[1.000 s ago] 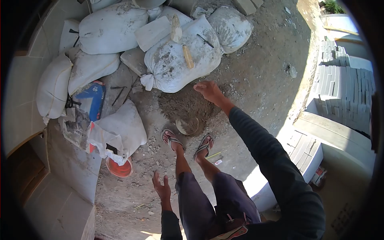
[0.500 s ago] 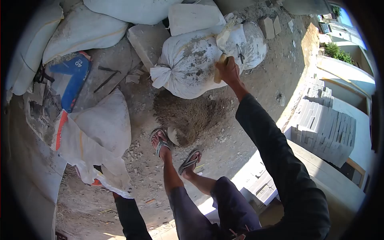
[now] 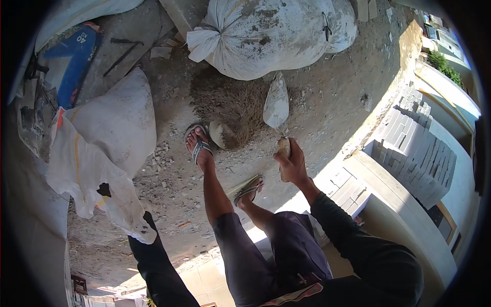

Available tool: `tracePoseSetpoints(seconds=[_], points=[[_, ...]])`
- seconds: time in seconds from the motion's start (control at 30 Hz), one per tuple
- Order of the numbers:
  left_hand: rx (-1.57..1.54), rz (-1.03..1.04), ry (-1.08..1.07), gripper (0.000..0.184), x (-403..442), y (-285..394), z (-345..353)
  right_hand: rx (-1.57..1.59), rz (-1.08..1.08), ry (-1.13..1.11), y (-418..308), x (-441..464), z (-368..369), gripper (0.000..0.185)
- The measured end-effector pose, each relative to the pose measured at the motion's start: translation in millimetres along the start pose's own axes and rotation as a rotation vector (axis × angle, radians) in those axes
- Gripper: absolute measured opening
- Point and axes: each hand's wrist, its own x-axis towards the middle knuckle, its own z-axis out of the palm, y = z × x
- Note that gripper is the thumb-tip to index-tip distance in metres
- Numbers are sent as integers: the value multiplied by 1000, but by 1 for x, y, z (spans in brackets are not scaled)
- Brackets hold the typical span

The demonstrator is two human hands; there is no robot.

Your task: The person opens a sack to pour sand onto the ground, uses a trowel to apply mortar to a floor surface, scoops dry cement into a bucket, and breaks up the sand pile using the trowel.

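My right hand [image 3: 292, 162] is closed around the wooden handle of a trowel [image 3: 276, 105], whose pale, dirty blade points away from me over the ground. Just left of the blade is a heap of dark sandy material [image 3: 230, 102] with a small round pale-rimmed object [image 3: 219, 134] in it, near my foot. My left hand is hidden behind a torn white sack [image 3: 115, 138] at the left; only the dark sleeve shows below it. A large tied white sack [image 3: 271, 38] lies beyond the heap.
A blue and white bag [image 3: 74, 64] lies at the upper left beside thin dark strips [image 3: 123, 56]. Stacked grey blocks [image 3: 414, 153] stand at the right near a low wall [image 3: 391, 192]. Rubble covers the ground around my sandalled feet.
My right hand has gone from empty to gripping the trowel, lifted it off the tied sack and brought it nearer me. My left hand has moved left, behind the torn sack. The view has shifted.
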Motion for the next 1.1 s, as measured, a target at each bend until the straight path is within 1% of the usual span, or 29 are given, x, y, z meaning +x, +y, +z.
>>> tracePoseSetpoints(seconds=[0.07,0.13,0.17,0.2,0.23,0.27,0.3,0.33,0.37,0.4,0.43,0.47,0.5,0.53,0.57,0.6,0.63,0.67,0.7,0.73,0.77,0.8,0.83,0.9,0.93,0.97,1.0,1.07,1.1], points=[[104,114,15,45,2,-1,-12,-143,-101,-107,23,-27,-7,32],[223,266,21,42,-9,-2,-27,-190,-208,-94,52,-58,-26,33],[290,380,27,41,-17,-1,-34,-142,-53,-104,66,-74,-37,34],[356,543,49,41,-32,-5,-42,-85,90,-109,80,-88,-48,36],[404,735,74,40,-50,-7,-48,-10,183,-115,102,-106,-58,41],[356,930,137,38,-77,-7,-57,37,294,-131,112,-125,-72,42],[570,494,-62,34,-109,-4,-76,87,389,-134,122,-141,-90,44],[467,477,-109,31,-140,-5,-81,100,428,-117,145,-160,-106,46],[316,752,-83,37,-152,-29,-87,133,441,-71,173,-182,-122,40],[315,691,-117,38,-179,-6,-64,166,452,-25,200,-205,-138,39],[328,606,-167,39,-209,32,-26,199,461,22,228,-227,-156,41],[336,586,-227,39,-237,69,10,342,583,2,239,-258,-183,40],[332,617,-299,40,-265,108,44,364,563,35,266,-290,-201,39],[332,676,-381,41,-295,150,77,404,613,33,284,-325,-223,34],[337,749,-465,42,-331,192,107,511,680,97,304,-360,-239,29],[351,834,-545,43,-368,234,134,566,722,118,324,-395,-256,27],[377,924,-631,44,-407,274,158,619,724,183,345,-432,-267,26],[414,1012,-713,45,-451,312,183,643,720,195,370,-467,-276,25],[453,1095,-793,45,-496,345,207,701,753,298,386,-503,-283,27],[510,1185,-871,46,-541,375,227,740,773,405,411,-534,-278,28],[573,1252,-943,47,-587,399,247,891,799,497,423,-566,-278,28],[636,1302,-1009,48,-630,418,263,932,873,576,440,-593,-271,27],[688,1327,-1064,49,-671,431,276,1079,605,810,486,-617,-224,29],[748,1320,-1166,51,-735,445,297,1183,897,1121,479,-651,-201,29],[776,1306,-1196,53,-760,450,307,1171,1182,1162,470,-659,-198,25],[810,1292,-1215,54,-780,454,316,1222,1248,1149,466,-672,-184,25],[845,1275,-1219,55,-794,456,326,1289,1301,1265,444,-681,-173,15],[932,1237,-1200,57,-816,460,340,1491,1433,1202,439,-679,-114,14],[966,1210,-1181,58,-823,462,346,1510,1420,1120,459,-669,-31,18]])
